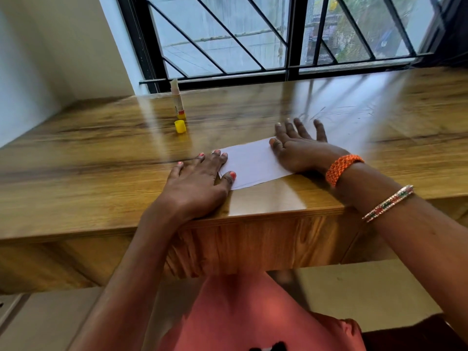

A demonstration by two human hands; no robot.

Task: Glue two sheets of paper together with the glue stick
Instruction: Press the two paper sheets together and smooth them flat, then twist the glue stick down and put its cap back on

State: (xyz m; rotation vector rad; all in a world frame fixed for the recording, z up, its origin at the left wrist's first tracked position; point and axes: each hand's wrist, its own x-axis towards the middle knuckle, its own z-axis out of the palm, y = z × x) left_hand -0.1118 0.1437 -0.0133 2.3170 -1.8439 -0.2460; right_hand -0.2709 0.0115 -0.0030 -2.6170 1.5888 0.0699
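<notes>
White paper (253,162) lies near the wooden surface's (101,158) front edge, pinned flat by both hands: left hand (196,184) on its left end, right hand (297,150) on its right, fingers spread. Beyond the paper's left end stands the uncapped glue stick (177,101), its yellow cap (180,126) just beside it.

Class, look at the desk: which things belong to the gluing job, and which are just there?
Job: paper, glue stick, its yellow cap, left hand, right hand.
Just there: desk, window grille, bracelets.
</notes>
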